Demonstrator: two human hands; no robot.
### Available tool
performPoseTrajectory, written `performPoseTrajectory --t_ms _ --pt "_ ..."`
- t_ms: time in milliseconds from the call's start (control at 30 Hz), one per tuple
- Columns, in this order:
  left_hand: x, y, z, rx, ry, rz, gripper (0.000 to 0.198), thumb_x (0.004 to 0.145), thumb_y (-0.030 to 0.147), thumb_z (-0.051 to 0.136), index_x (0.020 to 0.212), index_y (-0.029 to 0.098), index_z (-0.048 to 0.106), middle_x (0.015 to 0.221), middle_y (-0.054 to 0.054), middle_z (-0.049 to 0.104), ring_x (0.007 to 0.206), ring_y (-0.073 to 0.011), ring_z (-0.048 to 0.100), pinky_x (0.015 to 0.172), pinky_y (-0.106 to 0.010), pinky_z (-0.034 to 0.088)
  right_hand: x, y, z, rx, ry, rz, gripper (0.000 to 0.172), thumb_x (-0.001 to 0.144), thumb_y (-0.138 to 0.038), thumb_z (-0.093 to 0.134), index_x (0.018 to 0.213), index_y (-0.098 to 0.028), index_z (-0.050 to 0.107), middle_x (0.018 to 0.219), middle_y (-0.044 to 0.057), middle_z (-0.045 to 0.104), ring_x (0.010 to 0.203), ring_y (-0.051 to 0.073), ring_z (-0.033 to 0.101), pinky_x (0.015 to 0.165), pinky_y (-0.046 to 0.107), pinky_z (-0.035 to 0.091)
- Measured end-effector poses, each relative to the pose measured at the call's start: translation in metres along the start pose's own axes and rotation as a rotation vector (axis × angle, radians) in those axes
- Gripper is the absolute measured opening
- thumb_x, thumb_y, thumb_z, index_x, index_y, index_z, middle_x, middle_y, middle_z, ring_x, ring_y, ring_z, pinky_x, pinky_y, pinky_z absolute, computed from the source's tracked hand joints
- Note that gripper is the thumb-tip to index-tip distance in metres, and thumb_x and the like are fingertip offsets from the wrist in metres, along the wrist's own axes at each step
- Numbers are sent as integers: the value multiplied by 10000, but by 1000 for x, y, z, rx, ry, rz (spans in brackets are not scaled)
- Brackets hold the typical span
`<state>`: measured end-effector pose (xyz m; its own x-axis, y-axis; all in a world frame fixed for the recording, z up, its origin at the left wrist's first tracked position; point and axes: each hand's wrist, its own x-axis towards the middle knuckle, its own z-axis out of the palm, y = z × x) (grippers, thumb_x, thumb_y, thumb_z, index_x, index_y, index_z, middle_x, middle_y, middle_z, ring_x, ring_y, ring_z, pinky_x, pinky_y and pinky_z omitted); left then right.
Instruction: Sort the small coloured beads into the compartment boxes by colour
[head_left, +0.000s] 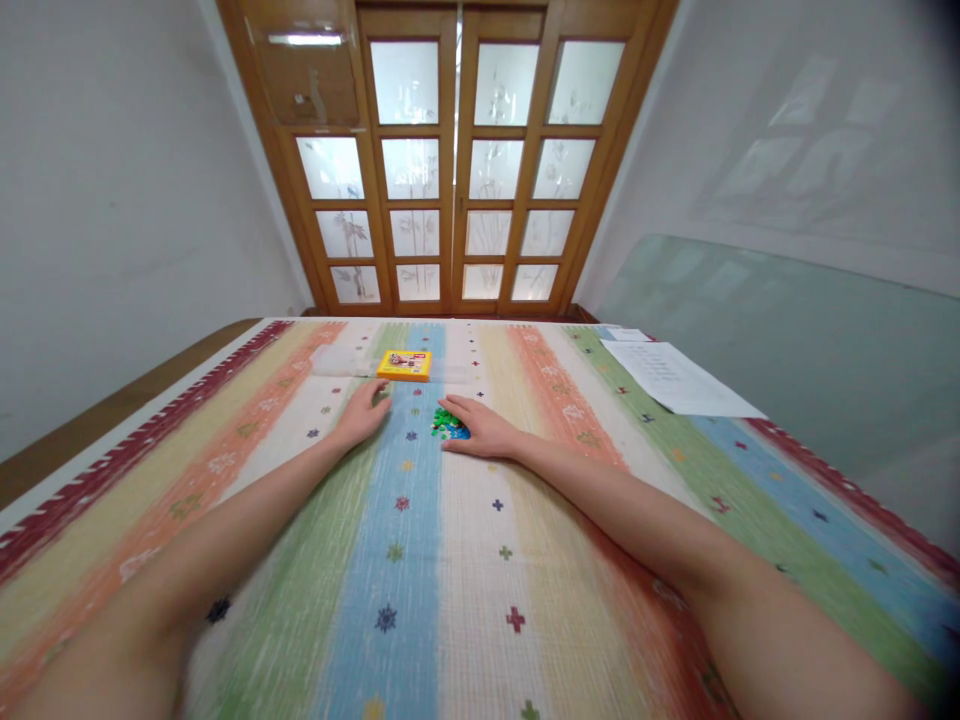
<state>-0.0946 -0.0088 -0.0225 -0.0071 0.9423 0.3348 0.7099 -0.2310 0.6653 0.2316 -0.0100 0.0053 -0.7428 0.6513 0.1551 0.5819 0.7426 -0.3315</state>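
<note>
A small pile of green and blue pieces lies on the striped tablecloth near the middle. Around its right side curves my right hand, fingers apart and touching the pile's edge; part of the pile is hidden by it. My left hand rests on the cloth to the left of the pile, fingers slightly bent and apart, with nothing in it. Just beyond my left hand sits a yellow box with a picture on it, on a strip of clear plastic.
White printed sheets lie at the table's right back. A pale green panel stands along the right wall. Wooden doors with glass panes rise behind the far table edge.
</note>
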Motion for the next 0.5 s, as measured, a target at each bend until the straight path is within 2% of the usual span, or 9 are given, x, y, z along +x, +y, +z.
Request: performPoseTrajectory --t_ms 133,200,333,500 --pt "-8 -14 -24 -113 -138 -31 503 907 394 597 1364 190 644 1334 -101 714 1231 -259 674 1151 -441 495 10 -3 10 -9 21 -42 882 949 -684 646 1647 -195 416 1689 166 373 1548 319 383 1270 466 316" --pt "-14 -17 -38 -142 -166 -38 499 895 413 599 1346 207 661 1291 -84 738 1212 -255 688 1138 -434 504 17 -5 14 -8 30 -60 834 961 -679 636 1613 -185 475 1676 171 394 1532 316 407 1266 451 323" --pt "-24 -15 -59 -167 -135 -79 433 887 411 601 1253 212 717 1255 -78 757 1200 -258 695 1142 -426 497 40 -15 26 -20 51 -98 702 1008 -609 612 1566 -191 534 1645 167 440 1512 309 432 1252 453 338" --pt "-25 -10 -63 -215 -92 -156 386 898 391 594 1198 197 742 1239 -88 768 1197 -267 691 1150 -426 486 82 -38 45 -50 100 -121 527 1039 -501 609 1456 -179 620 1527 169 550 1430 308 501 1178 446 407"
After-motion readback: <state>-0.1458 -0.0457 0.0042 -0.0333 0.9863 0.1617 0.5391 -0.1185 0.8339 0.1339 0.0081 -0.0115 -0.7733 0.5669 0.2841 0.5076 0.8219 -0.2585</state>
